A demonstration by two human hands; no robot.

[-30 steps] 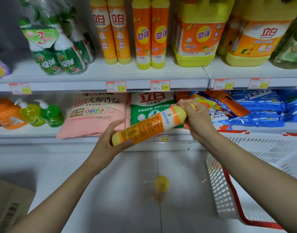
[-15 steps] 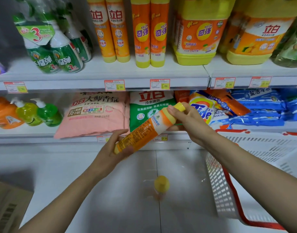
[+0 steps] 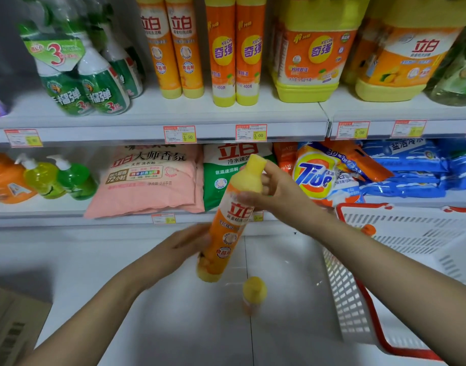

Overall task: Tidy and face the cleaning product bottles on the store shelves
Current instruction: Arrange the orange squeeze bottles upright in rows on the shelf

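- The left hand (image 3: 181,247) lies against the lower left side of the Liby dish soap bottle (image 3: 227,228); blur hides whether its fingers wrap it.
- The bottle, near flat half a second ago, is now almost upright in mid-air, with "立白" facing the camera.
- Above the bottle, a price tag (image 3: 180,134) reads "3.50" and a second price tag (image 3: 251,132) reads "3.00".
- The right hand (image 3: 282,191) has its fingers grasping the bottle's shoulder.
- Right of the bottle lies a "Tide" bag (image 3: 316,173).

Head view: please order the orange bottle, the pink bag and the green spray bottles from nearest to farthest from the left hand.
1. The orange bottle: touching the left hand, on its right side.
2. The pink bag: on the lower shelf, above the hand.
3. The green spray bottles: on the upper shelf, far up and left.
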